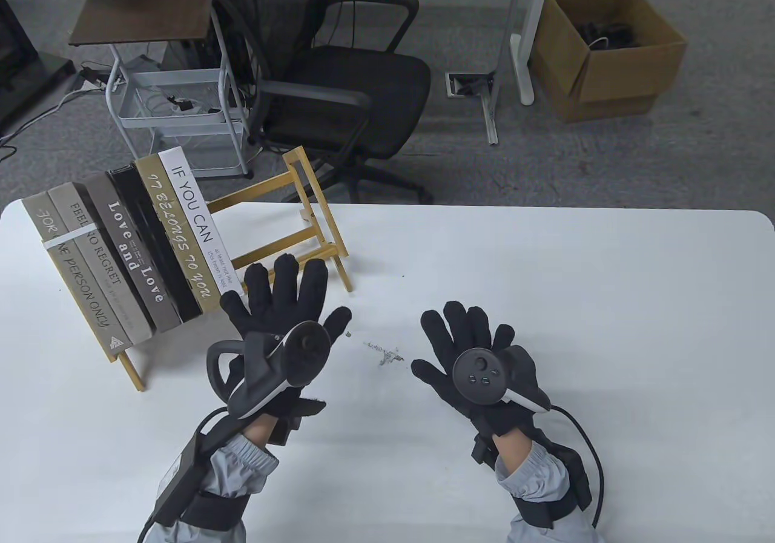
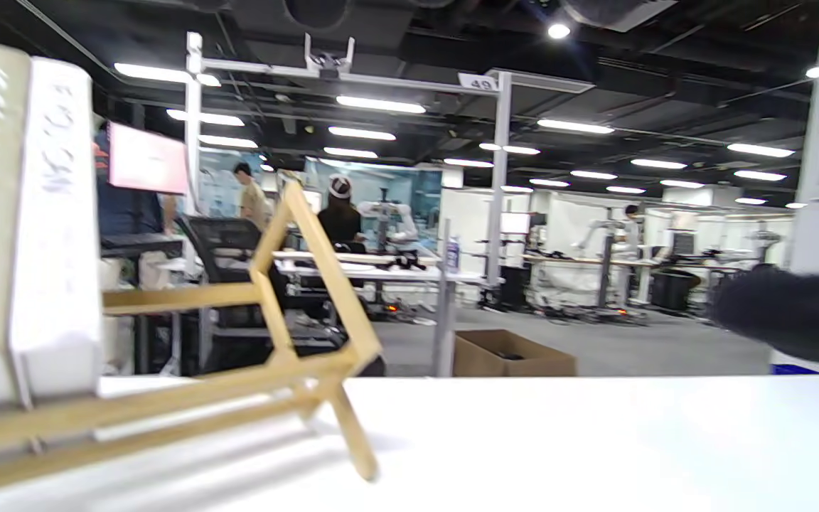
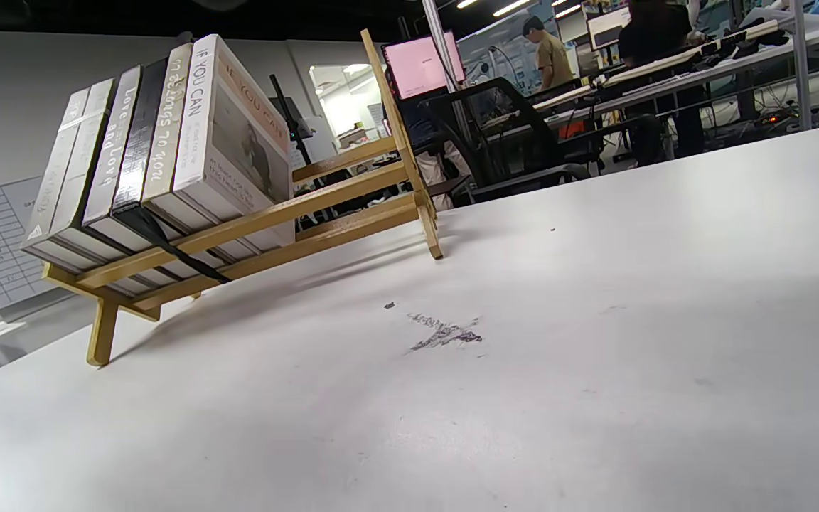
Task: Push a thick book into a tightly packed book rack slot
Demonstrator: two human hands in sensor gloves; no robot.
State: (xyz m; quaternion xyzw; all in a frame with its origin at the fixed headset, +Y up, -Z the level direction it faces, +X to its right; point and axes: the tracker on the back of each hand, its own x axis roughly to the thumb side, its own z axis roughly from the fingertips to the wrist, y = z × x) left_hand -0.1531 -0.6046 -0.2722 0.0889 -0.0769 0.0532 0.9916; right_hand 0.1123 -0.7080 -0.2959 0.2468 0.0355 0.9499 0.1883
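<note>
Hands above the table (image 1: 545, 276), left hand (image 1: 284, 325) and right hand (image 1: 469, 355) apart, fingers spread, empty, near book rack (image 1: 321, 228).

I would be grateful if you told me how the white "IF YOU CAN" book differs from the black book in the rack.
The white book has a white spine with large dark lettering; the black book has a dark spine whose print is too small to read. The white book stands at the row's right end, beside the rack's free part; the black book sits two places further left, with books on both sides. Both lean the same way in the wooden rack.
</note>
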